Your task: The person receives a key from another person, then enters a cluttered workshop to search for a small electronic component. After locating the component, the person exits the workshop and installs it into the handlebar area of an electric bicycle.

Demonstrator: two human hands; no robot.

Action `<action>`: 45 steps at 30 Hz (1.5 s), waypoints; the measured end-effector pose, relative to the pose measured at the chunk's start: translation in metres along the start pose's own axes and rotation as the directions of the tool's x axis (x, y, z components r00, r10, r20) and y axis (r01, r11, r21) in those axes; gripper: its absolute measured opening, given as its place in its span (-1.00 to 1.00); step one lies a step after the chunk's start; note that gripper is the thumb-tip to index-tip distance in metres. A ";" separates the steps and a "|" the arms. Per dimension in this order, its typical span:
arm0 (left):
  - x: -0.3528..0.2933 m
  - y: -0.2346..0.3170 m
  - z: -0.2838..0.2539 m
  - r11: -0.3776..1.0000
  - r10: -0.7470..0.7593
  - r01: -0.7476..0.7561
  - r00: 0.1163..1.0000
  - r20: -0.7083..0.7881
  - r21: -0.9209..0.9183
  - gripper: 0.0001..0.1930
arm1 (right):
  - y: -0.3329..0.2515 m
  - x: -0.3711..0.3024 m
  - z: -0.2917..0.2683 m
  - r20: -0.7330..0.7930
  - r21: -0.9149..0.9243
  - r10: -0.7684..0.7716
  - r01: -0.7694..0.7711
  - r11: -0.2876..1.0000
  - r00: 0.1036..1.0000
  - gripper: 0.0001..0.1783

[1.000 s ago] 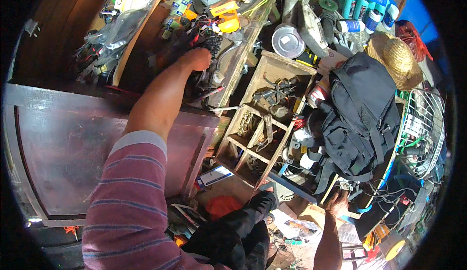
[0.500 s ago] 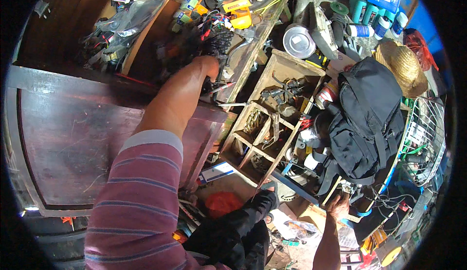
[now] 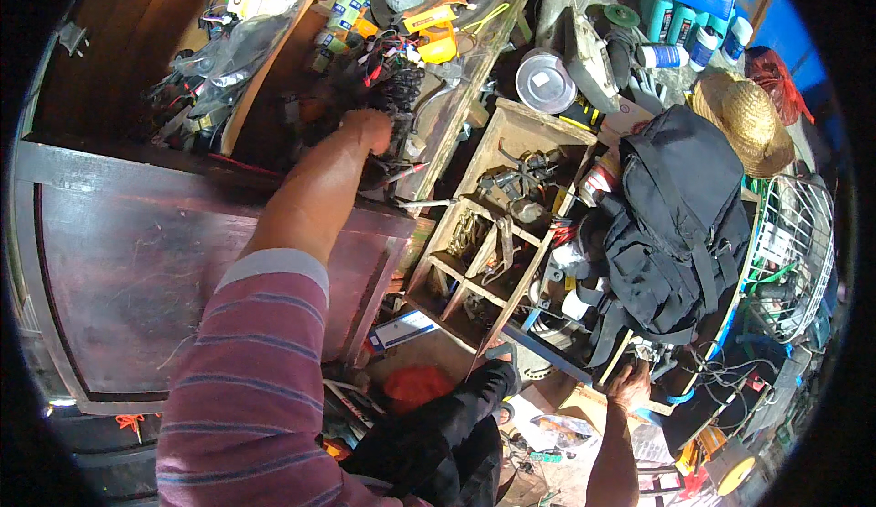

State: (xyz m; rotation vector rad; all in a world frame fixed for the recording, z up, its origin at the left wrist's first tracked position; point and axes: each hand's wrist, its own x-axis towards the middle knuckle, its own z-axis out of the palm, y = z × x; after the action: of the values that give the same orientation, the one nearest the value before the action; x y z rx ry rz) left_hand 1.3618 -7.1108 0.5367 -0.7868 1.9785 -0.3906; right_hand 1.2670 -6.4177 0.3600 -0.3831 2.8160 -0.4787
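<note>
Head view: right hand (image 3: 630, 386) and left hand (image 3: 370, 130) well apart

The right hand is at a wooden compartment (image 3: 616, 358), beside metal parts (image 3: 650, 351). Farther, the left hand is beside a black coil (image 3: 401, 93), fingers hidden. I cannot tell whether either hand grips anything. Orange packages (image 3: 438, 43) lie beyond.

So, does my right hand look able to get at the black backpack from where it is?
Probably yes: your right hand is just below the black backpack in the picture, and only some small metal parts seem to lie between. Whether it's gripping anything, I can't tell.
</note>
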 end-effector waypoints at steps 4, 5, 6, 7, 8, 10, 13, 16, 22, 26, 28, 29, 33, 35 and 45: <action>0.056 0.005 0.023 0.980 -0.002 0.048 0.973 0.231 -0.191 -0.71 | 0.015 0.000 0.014 0.020 -0.092 -0.017 0.018 0.996 1.000 -0.68; 0.047 0.016 0.007 0.972 0.041 -0.009 0.991 0.129 -0.236 -0.71 | 0.013 0.001 0.012 0.014 -0.082 0.003 -0.002 0.997 1.000 -0.68; -0.001 0.046 -0.032 0.957 0.110 -0.171 0.962 -0.251 -0.234 -0.72 | 0.012 -0.001 0.009 0.002 -0.079 0.048 -0.048 0.996 0.999 -0.69; -0.020 0.055 -0.031 0.921 0.084 -0.188 0.951 -0.298 -0.341 -0.72 | 0.010 -0.002 0.009 -0.003 -0.081 0.024 -0.024 0.996 1.000 -0.68; -0.036 0.066 -0.032 0.873 0.053 -0.211 0.937 -0.345 -0.439 -0.72 | 0.016 -0.001 0.013 0.013 -0.096 0.021 -0.020 0.995 1.000 -0.65; -0.077 0.100 -0.035 0.820 0.133 -0.342 0.894 -0.428 -0.460 -0.73 | 0.009 -0.002 0.004 0.040 -0.087 -0.003 0.006 0.996 0.999 -0.62; -0.132 0.132 -0.011 0.694 0.324 -0.596 0.760 -0.564 -0.405 -0.71 | 0.013 0.000 0.008 0.054 -0.124 0.075 -0.067 0.990 0.996 -0.59; -0.199 0.135 0.019 0.624 0.383 -0.680 0.695 -0.609 -0.384 -0.67 | 0.026 0.001 0.023 -0.024 -0.075 0.029 -0.031 0.997 0.999 -0.56; -0.233 0.098 0.021 0.740 0.370 -0.552 0.811 -0.453 -0.383 -0.64 | 0.018 -0.001 0.022 -0.078 -0.105 -0.010 0.002 0.994 0.997 -0.53; -0.194 0.093 -0.002 0.795 0.284 -0.425 0.891 -0.353 -0.433 -0.60 | 0.028 -0.002 0.032 -0.146 -0.063 -0.065 0.056 0.996 0.987 -0.63; -0.148 0.097 -0.017 0.796 0.252 -0.427 0.878 -0.406 -0.429 -0.60 | 0.022 -0.002 0.024 -0.121 -0.076 -0.013 0.004 0.997 0.993 -0.66; -0.133 0.094 -0.037 0.816 0.244 -0.397 0.895 -0.373 -0.419 -0.58 | 0.019 -0.002 0.020 -0.093 -0.049 -0.014 0.010 0.999 0.996 -0.66; -0.037 0.085 -0.080 0.876 0.067 -0.287 0.868 -0.491 -0.389 -0.70 | 0.010 -0.001 0.010 -0.124 -0.032 -0.011 0.007 0.999 0.992 -0.71; 0.013 0.056 -0.078 0.939 0.016 -0.289 0.581 -0.814 -0.188 -0.64 | 0.008 0.000 0.007 -0.106 -0.051 -0.040 0.035 0.998 0.994 -0.73; 0.080 0.017 -0.128 0.907 0.147 -0.356 0.771 -0.620 -0.227 -0.23 | 0.025 -0.001 0.020 -0.112 -0.055 -0.027 0.021 0.998 0.993 -0.74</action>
State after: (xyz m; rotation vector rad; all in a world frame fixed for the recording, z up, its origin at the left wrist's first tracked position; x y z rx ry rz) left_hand 1.2169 -7.1575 0.5402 -0.6231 2.7639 -0.1367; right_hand 1.2684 -6.4000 0.3330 -0.4129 2.9418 -0.4441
